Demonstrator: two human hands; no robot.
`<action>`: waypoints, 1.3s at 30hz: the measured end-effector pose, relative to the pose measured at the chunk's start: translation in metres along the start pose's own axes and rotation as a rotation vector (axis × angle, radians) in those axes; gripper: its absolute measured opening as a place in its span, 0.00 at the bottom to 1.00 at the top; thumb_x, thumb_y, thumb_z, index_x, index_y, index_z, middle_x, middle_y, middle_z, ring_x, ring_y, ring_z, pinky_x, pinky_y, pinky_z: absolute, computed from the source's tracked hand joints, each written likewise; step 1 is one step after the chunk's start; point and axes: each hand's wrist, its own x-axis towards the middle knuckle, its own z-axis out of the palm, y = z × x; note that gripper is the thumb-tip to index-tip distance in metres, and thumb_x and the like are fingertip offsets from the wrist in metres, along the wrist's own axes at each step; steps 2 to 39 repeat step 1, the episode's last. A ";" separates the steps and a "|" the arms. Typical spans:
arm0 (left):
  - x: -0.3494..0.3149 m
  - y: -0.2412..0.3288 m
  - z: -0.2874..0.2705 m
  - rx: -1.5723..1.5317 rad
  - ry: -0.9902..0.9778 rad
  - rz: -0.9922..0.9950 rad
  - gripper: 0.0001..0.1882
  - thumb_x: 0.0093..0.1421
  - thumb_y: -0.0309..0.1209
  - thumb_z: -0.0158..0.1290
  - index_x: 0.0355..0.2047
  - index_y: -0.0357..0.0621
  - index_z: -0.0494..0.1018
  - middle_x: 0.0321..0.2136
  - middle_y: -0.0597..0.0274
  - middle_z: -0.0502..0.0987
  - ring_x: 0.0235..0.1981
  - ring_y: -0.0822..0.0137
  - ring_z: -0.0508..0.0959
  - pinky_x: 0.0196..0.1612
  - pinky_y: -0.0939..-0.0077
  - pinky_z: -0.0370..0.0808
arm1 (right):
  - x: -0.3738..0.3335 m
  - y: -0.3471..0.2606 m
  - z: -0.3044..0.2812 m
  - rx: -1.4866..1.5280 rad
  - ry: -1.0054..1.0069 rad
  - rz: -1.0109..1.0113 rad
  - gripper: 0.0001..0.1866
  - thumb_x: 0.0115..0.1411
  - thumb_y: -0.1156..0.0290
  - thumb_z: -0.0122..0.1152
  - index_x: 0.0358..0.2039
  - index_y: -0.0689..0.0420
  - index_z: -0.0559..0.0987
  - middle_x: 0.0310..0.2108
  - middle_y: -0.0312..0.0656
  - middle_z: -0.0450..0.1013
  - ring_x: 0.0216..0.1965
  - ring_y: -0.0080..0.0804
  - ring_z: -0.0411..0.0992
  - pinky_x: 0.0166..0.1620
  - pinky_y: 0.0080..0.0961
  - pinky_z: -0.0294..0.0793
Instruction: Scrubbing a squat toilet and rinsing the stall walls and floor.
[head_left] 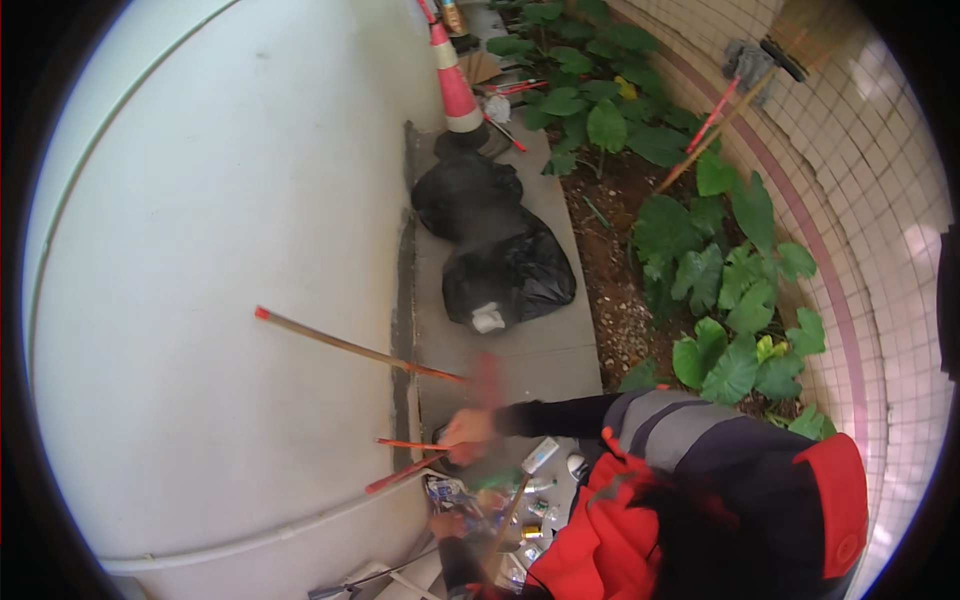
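Note:
Reaching in from the right in a black sleeve, my right hand (pixel 468 432) is closed and slightly blurred. Two thin orange-red sticks (pixel 410 445) meet in a V at this hand; their joint is hidden. Beyond it, a wooden stick with a red tip (pixel 355 347) leans over toward the white wall, with a smeared reddish shape at its right end. Low in the picture, my left hand (pixel 449 525) is beside blue and white packaging (pixel 447 492); its fingers are too small and blurred to read. Plastic bottles (pixel 540 486) and other litter lie to its right.
Two black rubbish bags (pixel 515 270) rest on the paving, with a red and white traffic cone (pixel 455 85) behind them. The white wall (pixel 240 230) runs along the left. Leafy plants (pixel 735 280) grow in the bed at right; a mop (pixel 745 75) leans on the tiled wall.

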 end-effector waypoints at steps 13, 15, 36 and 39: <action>-0.009 0.004 0.000 0.010 -0.007 0.013 0.10 0.39 0.40 0.54 0.20 0.50 0.74 0.16 0.57 0.74 0.18 0.62 0.75 0.22 0.73 0.70 | -0.016 0.047 -0.006 0.018 -0.034 0.058 0.18 0.52 0.54 0.48 0.24 0.57 0.76 0.19 0.39 0.72 0.17 0.24 0.70 0.22 0.21 0.70; -0.009 0.004 0.000 0.010 -0.007 0.013 0.10 0.39 0.40 0.54 0.20 0.50 0.74 0.16 0.57 0.74 0.18 0.62 0.75 0.22 0.73 0.70 | -0.016 0.047 -0.006 0.018 -0.034 0.058 0.18 0.52 0.54 0.48 0.24 0.57 0.76 0.19 0.39 0.72 0.17 0.24 0.70 0.22 0.21 0.70; -0.009 0.004 0.000 0.010 -0.007 0.013 0.10 0.39 0.40 0.54 0.20 0.50 0.74 0.16 0.57 0.74 0.18 0.62 0.75 0.22 0.73 0.70 | -0.016 0.047 -0.006 0.018 -0.034 0.058 0.18 0.52 0.54 0.48 0.24 0.57 0.76 0.19 0.39 0.72 0.17 0.24 0.70 0.22 0.21 0.70; -0.009 0.004 0.000 0.010 -0.007 0.013 0.10 0.39 0.40 0.54 0.20 0.50 0.74 0.16 0.57 0.74 0.18 0.62 0.75 0.22 0.73 0.70 | -0.016 0.047 -0.006 0.018 -0.034 0.058 0.18 0.52 0.54 0.48 0.24 0.57 0.76 0.19 0.39 0.72 0.17 0.24 0.70 0.22 0.21 0.70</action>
